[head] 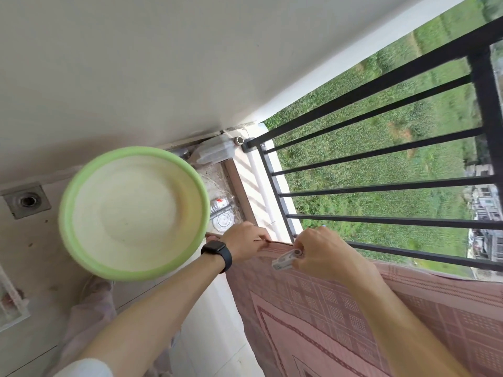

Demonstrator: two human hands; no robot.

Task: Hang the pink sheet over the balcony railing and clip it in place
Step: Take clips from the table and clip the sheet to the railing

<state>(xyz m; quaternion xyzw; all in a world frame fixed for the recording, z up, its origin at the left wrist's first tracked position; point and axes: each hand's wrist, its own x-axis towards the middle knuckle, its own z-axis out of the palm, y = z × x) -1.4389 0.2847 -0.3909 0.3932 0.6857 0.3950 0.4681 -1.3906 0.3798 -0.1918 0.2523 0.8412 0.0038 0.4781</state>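
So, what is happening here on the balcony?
A person is hanging a pink sheet over the black balcony railing. The left hand pinches the sheet's edge near the rail. The right hand holds a white clip close to that edge. The clip does not look fastened yet. A green basin stands on the floor nearby.

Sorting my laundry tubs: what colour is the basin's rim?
The rim of the basin is light green; the head view shows it best.
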